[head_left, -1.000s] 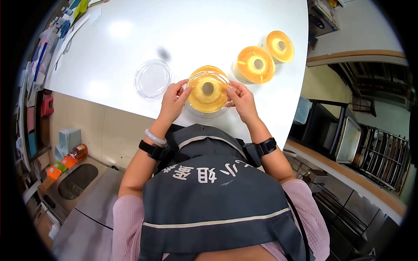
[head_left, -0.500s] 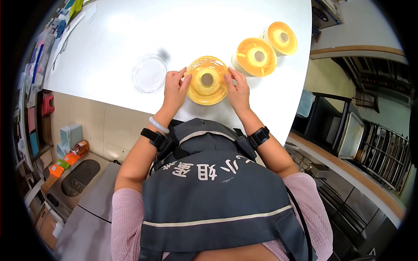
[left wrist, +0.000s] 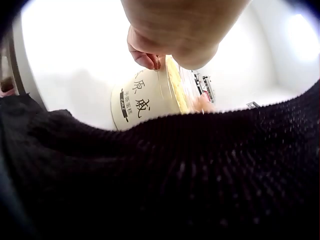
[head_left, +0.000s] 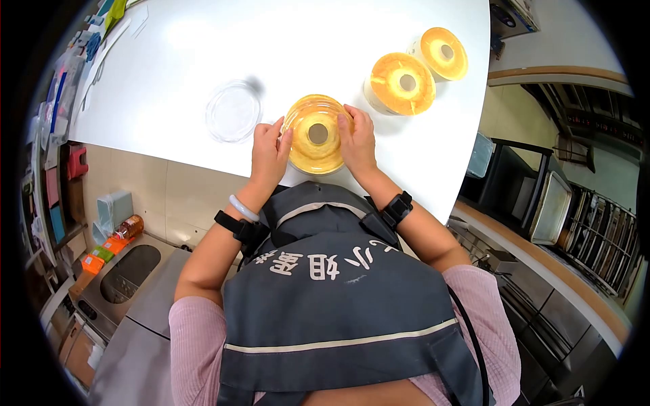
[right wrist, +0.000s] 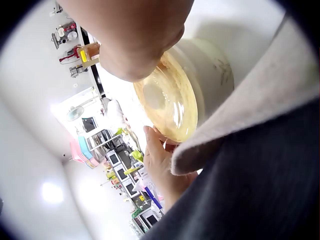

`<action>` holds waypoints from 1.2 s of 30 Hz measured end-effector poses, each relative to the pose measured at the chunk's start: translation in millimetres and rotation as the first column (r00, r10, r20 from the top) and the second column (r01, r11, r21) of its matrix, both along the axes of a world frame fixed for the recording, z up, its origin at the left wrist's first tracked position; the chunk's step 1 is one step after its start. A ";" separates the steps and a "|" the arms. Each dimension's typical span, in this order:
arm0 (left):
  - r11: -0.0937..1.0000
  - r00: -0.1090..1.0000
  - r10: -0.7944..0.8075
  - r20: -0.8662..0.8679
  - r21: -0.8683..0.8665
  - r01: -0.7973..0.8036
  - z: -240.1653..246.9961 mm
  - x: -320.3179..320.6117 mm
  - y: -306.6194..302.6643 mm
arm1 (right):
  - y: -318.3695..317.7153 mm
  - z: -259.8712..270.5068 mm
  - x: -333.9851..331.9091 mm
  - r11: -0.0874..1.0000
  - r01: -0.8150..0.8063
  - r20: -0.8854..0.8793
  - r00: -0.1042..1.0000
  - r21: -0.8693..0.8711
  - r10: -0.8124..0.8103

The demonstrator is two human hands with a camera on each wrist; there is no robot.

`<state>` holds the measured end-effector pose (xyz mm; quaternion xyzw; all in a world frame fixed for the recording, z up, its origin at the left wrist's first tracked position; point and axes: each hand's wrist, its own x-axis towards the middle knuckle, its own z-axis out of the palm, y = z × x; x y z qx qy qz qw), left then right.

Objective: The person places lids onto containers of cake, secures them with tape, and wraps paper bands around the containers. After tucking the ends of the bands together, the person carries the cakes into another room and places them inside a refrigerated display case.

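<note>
In the head view a round yellow cake with a hole in its middle sits in a pale paper tub printed with dark characters. Over its top lies a clear plastic lid. My left hand grips the lid's left edge, thumb on top and fingers around the outside. At the opposite edge, my right hand holds the lid the same way, thumb over the rim. In the left wrist view, bent fingers touch the tub's upper side. Part of the rim is hidden behind the hands.
Another clear lid lies on the white table to the left. Two more cakes in tubs, a nearer one and a farther one, stand at the right. Tools and bottles line the far left edge.
The lid, earlier held offset toward me over the cake, now lies over its top. Both hands have moved with it and now sit closer around the rim.
</note>
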<state>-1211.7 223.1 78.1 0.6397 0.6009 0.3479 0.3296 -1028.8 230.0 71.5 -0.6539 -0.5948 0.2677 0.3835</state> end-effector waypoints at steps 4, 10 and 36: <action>1.000 0.999 -0.009 -0.040 0.004 0.009 8.3 0.8 -1.0 | 0.4 9.0 -0.2 0.999 0.039 -0.058 0.998 -0.010 -0.039; 0.997 0.998 -0.042 -0.041 0.056 0.045 -5.1 -1.1 8.6 | 8.2 3.9 -1.9 0.989 0.081 -0.120 0.988 -0.125 -0.096; 0.803 0.776 0.003 0.630 -0.465 0.374 -13.3 11.5 64.7 | 21.9 -4.8 -2.8 0.961 -0.021 -0.220 0.975 -0.274 -0.041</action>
